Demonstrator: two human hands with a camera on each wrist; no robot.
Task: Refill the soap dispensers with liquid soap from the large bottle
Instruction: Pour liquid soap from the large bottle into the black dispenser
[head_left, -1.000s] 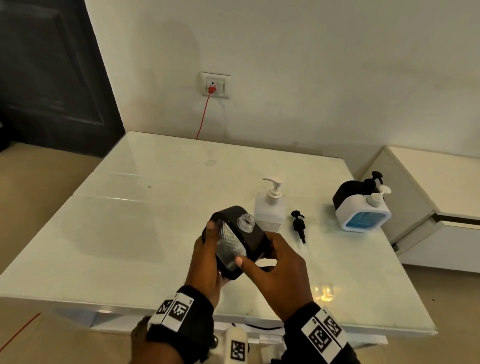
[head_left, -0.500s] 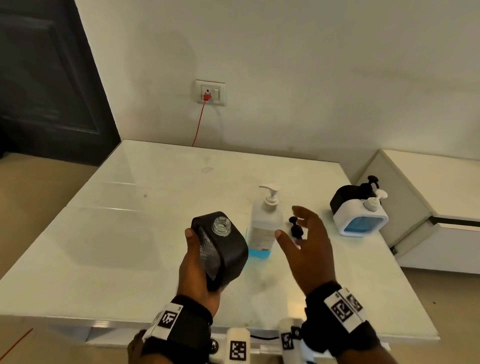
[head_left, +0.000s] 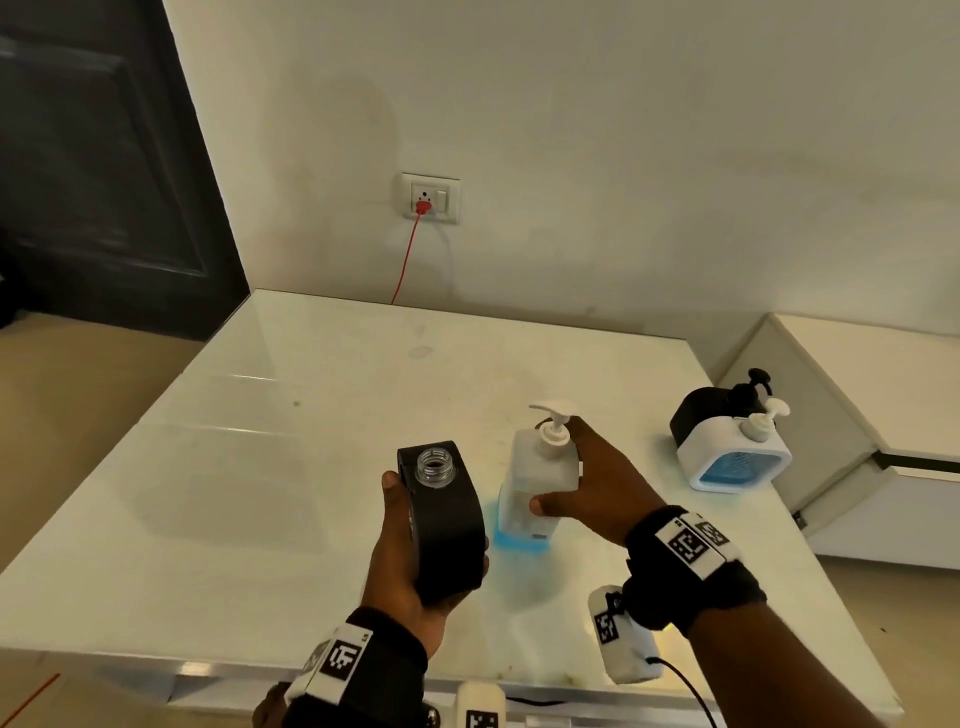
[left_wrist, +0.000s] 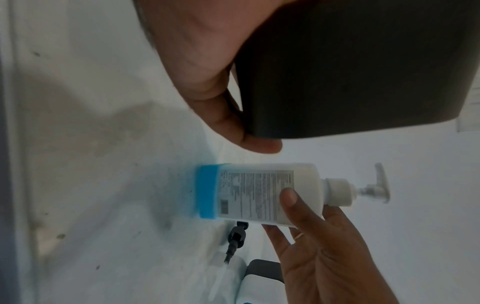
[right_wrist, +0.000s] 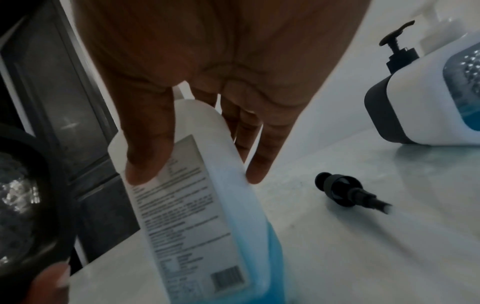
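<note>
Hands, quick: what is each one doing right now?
Left hand: closed around the black dispenser, its pump off.
Right hand: thumb and fingers closing on the large soap bottle, which stands on the table.

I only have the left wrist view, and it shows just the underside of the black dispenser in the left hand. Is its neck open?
Observer: Yes. In the head view, the black dispenser in the left hand shows a bare, clear threaded neck with no pump on it.
Operator: How does the right hand sit on the large bottle?
Observer: In the right wrist view, the right hand has its thumb on the label of the large bottle and its fingers behind the bottle.
Operator: Are there other dispensers?
Observer: In the head view, a white dispenser holding blue soap stands near the table's right edge. A second black dispenser stands behind it. Both have pumps fitted.
</note>
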